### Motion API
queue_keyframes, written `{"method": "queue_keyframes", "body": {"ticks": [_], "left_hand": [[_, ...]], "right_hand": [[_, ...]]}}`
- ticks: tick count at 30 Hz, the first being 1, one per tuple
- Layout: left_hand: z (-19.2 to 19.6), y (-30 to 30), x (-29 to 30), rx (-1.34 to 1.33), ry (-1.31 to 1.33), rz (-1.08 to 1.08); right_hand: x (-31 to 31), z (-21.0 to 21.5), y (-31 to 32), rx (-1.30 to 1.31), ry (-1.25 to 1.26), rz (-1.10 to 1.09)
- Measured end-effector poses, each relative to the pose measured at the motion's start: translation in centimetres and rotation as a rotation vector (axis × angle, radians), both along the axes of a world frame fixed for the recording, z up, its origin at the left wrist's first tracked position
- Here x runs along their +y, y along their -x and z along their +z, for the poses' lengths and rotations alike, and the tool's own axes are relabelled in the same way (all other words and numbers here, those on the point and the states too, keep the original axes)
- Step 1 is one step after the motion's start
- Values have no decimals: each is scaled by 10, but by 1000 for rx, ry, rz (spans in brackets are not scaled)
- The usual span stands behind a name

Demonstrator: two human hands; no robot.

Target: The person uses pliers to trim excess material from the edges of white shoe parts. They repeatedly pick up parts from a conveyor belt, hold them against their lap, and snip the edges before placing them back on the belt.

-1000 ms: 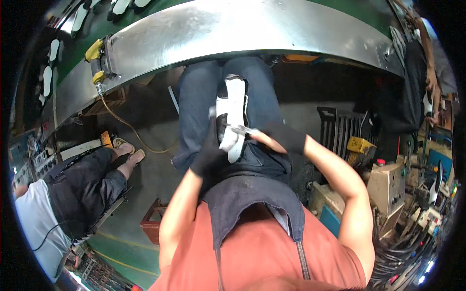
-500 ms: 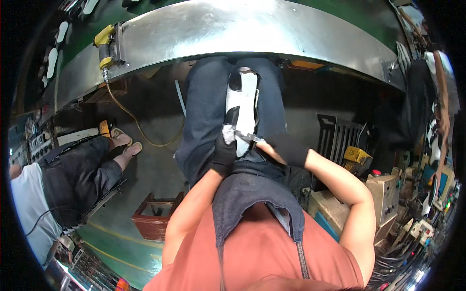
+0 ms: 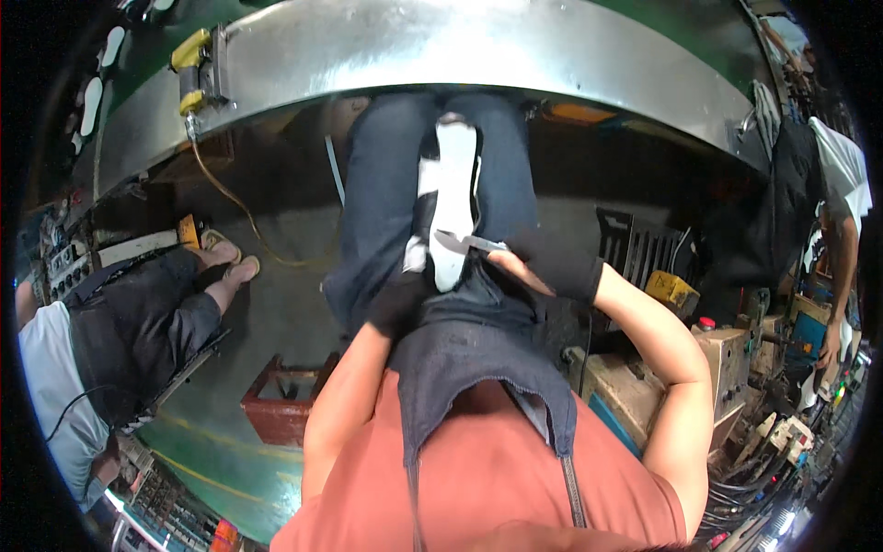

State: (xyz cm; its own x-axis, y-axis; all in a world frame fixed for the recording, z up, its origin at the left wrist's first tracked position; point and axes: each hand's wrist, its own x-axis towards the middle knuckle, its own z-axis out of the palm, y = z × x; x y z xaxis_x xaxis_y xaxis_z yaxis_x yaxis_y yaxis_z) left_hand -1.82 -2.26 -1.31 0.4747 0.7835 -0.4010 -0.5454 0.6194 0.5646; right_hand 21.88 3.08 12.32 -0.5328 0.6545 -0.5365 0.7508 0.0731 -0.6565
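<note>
A shoe (image 3: 454,179) lies sole-up in my lap, its long axis pointing away from me. The sole side is white, and black and white upper material shows along its left edge. My left hand (image 3: 407,296), in a black fingerless glove with white wrapping at the fingertips, grips the left side of the shoe near its close end. In my right hand (image 3: 543,264), also gloved in black, a thin flat metal tool (image 3: 483,244), like a blade, is pinched. Its tip reaches over the white sole near that end; whether it touches, I cannot tell.
A shiny metal bench (image 3: 395,41) curves across in front of my knees. On its left end sits a yellow pneumatic tool (image 3: 190,69) with a hose. Left are a seated person (image 3: 138,336) and a reddish wooden stool (image 3: 280,405). Right stands a machine (image 3: 722,363); another person's arm (image 3: 842,276) hangs beyond.
The shoe has turned slightly so more black and white upper shows at its left. My left hand has shifted a little left and back. At far right, another person's arm has come lower.
</note>
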Motion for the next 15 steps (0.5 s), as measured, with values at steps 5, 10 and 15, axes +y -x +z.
{"method": "queue_keyframes", "body": {"ticks": [5,10,15], "left_hand": [[23,-30,3,1076,-503,64],[55,-6,14,833,-699,-77],[123,57,47,1023,-690,-431]], "right_hand": [[-18,39,46,251,-480,249],[-11,-14,11,98,-194,35],[-43,20,-40,36,-132,-179]]}}
